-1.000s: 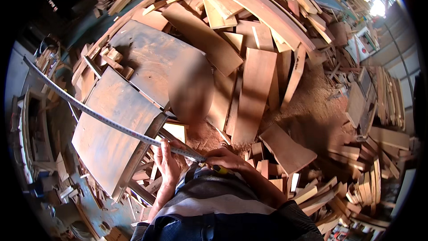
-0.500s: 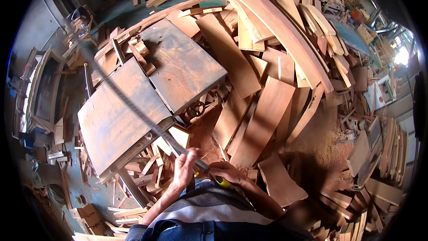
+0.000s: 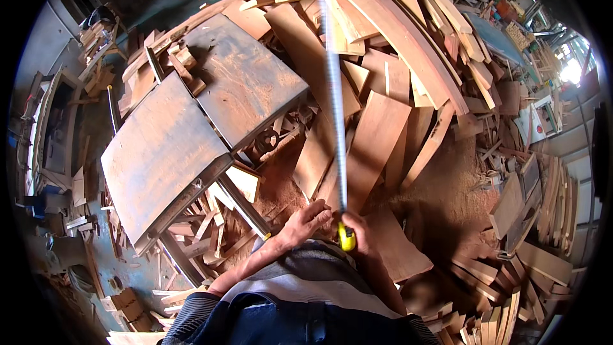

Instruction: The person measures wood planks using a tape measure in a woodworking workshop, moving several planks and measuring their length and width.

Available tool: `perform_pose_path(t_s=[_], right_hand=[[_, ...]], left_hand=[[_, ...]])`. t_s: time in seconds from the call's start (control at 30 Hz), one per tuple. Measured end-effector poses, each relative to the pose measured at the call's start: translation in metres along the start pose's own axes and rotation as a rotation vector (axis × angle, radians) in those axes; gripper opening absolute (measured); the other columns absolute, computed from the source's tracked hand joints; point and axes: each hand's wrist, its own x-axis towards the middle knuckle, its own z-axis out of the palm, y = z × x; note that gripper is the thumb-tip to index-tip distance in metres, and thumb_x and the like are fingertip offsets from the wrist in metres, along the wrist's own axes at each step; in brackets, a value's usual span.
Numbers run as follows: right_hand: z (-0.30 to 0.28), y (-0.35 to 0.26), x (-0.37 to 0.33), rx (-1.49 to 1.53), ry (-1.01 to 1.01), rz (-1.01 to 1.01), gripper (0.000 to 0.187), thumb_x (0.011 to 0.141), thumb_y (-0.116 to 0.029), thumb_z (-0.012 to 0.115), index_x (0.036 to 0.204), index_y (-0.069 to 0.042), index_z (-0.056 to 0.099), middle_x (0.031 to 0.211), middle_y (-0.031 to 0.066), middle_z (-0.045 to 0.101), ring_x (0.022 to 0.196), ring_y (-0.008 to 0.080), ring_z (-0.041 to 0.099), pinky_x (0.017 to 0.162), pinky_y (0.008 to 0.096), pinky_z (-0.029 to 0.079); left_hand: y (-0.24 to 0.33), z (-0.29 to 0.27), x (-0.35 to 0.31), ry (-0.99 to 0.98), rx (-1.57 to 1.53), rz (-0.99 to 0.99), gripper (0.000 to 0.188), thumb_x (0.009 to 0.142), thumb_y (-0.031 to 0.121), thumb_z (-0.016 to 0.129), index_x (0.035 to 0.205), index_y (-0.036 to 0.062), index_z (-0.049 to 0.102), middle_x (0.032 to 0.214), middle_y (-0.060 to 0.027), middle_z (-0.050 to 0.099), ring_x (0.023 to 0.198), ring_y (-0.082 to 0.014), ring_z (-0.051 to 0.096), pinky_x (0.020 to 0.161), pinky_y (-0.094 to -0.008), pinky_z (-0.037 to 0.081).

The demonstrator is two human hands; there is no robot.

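The right hand [image 3: 359, 233] is closed around a yellow tape [image 3: 347, 237], held just in front of the person's body. Its blade [image 3: 336, 102] runs out from the case, away from the person, above the planks [image 3: 377, 134]; it is blurred toward the far end. The left hand [image 3: 308, 222] is just beside the tape, fingers partly spread and grasping nothing visible; whether a fingertip touches the blade, I cannot tell. To the left stands a desk [image 3: 163, 153] with a two-part top, small blocks [image 3: 185, 67] lying at its far side. A rail [image 3: 244, 207] slopes from it toward the left forearm. Sawdust [image 3: 447, 166] lies right of the planks.
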Motion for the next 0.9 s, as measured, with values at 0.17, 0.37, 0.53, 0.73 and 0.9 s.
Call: perform_pose_path(t_s=[0.17,0.37,0.53,0.73,0.9], right_hand=[[-0.039,0.012,-0.001,0.367,0.172,-0.093,0.031,0.099,-0.032,0.057,0.11,-0.004,0.063,0.081,0.0089,0.063,0.071,0.0199,0.062,0.065,0.0316,0.051],[-0.049,0.005,-0.018,0.449,0.309,-0.037,0.033,0.1,-0.034,0.055,0.115,-0.005,0.06,0.083,0.0077,0.06,0.072,0.0201,0.06,0.061,0.0326,0.049],[-0.047,-0.012,-0.037,0.436,0.536,-0.053,0.033,0.1,-0.031,0.053,0.121,-0.005,0.057,0.084,0.008,0.06,0.07,0.022,0.061,0.061,0.0333,0.052],[-0.047,-0.021,-0.002,0.309,0.534,-0.053,0.026,0.099,-0.033,0.052,0.111,-0.01,0.056,0.081,0.0066,0.059,0.065,0.0214,0.058,0.061,0.0346,0.051],[-0.021,-0.038,0.078,0.345,0.511,-0.057,0.024,0.098,-0.032,0.054,0.107,-0.01,0.056,0.08,0.0065,0.058,0.065,0.0211,0.057,0.061,0.0341,0.051]], left_hand=[[-0.029,-0.015,0.01,0.057,0.13,0.017,0.031,0.099,0.034,0.062,0.109,0.0043,0.063,0.096,-0.012,0.07,0.089,-0.0218,0.067,0.078,-0.0368,0.052],[-0.066,-0.039,0.028,0.165,0.179,-0.032,0.025,0.097,0.023,0.067,0.108,0.0011,0.062,0.09,-0.0053,0.063,0.086,-0.0121,0.057,0.077,-0.0306,0.048],[-0.09,-0.054,0.072,0.219,0.104,-0.058,0.027,0.092,0.027,0.066,0.099,0.0015,0.063,0.085,-0.0138,0.068,0.079,-0.0209,0.066,0.073,-0.0379,0.051],[-0.067,-0.093,0.126,0.176,0.161,-0.065,0.031,0.096,0.026,0.068,0.109,-0.0018,0.061,0.085,-0.006,0.063,0.081,-0.0097,0.054,0.071,-0.0309,0.049],[-0.066,-0.13,0.171,0.173,0.237,-0.067,0.034,0.09,0.039,0.067,0.103,0.0077,0.066,0.095,-0.0184,0.07,0.089,-0.0348,0.07,0.076,-0.0437,0.053]])
